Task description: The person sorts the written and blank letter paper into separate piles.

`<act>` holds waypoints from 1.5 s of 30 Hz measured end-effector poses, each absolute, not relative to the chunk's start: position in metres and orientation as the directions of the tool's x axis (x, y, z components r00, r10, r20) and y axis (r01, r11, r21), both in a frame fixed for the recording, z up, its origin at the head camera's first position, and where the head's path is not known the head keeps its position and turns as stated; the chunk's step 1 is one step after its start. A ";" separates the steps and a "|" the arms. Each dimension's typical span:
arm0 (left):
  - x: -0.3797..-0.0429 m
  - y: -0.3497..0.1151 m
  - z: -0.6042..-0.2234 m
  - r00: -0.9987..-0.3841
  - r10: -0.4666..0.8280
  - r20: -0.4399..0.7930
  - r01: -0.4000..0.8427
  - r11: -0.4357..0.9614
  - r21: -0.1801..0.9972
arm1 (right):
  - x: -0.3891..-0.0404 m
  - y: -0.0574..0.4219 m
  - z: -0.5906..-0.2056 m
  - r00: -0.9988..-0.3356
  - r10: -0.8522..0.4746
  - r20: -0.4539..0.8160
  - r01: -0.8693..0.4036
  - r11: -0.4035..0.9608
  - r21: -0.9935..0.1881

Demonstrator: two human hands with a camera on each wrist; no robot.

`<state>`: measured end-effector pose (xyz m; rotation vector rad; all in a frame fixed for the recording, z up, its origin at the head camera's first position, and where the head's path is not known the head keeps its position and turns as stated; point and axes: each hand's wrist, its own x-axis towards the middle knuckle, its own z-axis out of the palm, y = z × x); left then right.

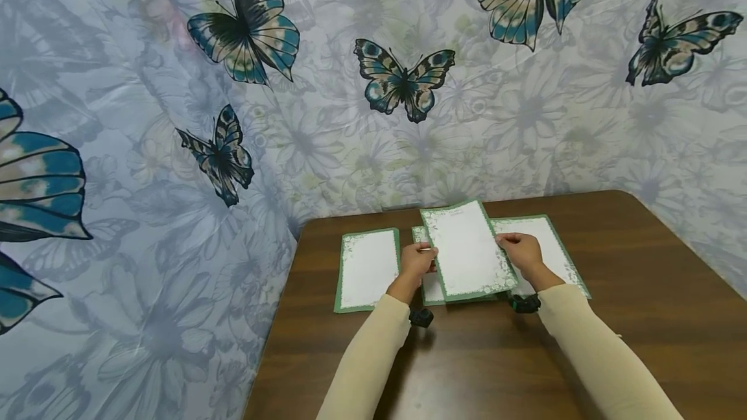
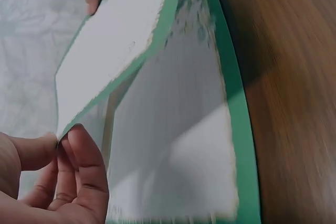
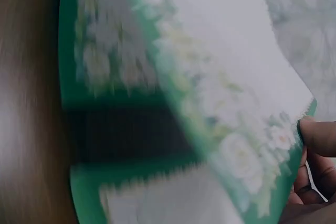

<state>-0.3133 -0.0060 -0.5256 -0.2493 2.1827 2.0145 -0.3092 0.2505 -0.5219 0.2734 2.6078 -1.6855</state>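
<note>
A white sheet of paper with a green border and floral corners (image 1: pixel 467 248) is raised above the table, slightly tilted. My left hand (image 1: pixel 417 260) pinches its left edge between thumb and fingers; the left wrist view shows that sheet (image 2: pixel 118 35) bending up from the grip. On the opposite edge, my right hand (image 1: pixel 521 251) pinches the same sheet, its floral print (image 3: pixel 241 156) blurred in the right wrist view. Beneath lies a similar sheet (image 1: pixel 432 289), mostly covered. Another bordered sheet (image 1: pixel 369 271) lies left of my left hand, and one more (image 1: pixel 539 235) lies partly under my right forearm.
The brown wooden table (image 1: pixel 642 316) extends in front and to the right of the sheets. Behind and to the left hangs a pale floral cloth (image 1: pixel 327 128) printed with several butterflies. Dark wrist devices (image 1: pixel 421 317) sit on both wrists.
</note>
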 end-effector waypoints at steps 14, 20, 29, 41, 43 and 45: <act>-0.320 0.076 -0.517 -0.974 0.026 -0.227 -0.224 0.075 0.972 | -0.290 0.335 -0.511 -0.967 0.221 -0.125 0.215 0.457 -0.863; -0.319 0.102 -0.520 -0.963 0.093 -0.252 -0.241 0.116 0.964 | -0.286 0.361 -0.504 -0.967 0.251 -0.052 0.184 0.541 -0.821; -0.321 0.120 -0.524 -0.920 0.223 -0.323 -0.297 0.140 0.944 | -0.289 0.372 -0.511 -0.949 0.314 0.025 0.182 0.612 -0.770; -0.328 0.121 -0.527 -0.827 0.366 -0.427 -0.406 0.137 0.904 | -0.286 0.367 -0.524 -0.915 0.404 -0.019 0.276 0.588 -0.760; -0.329 0.121 -0.527 -0.814 0.385 -0.435 -0.417 0.136 0.899 | -0.286 0.368 -0.524 -0.905 0.424 -0.025 0.295 0.585 -0.755; -0.330 0.121 -0.527 -0.807 0.392 -0.441 -0.425 0.132 0.895 | -0.286 0.370 -0.525 -0.899 0.437 -0.030 0.311 0.589 -0.746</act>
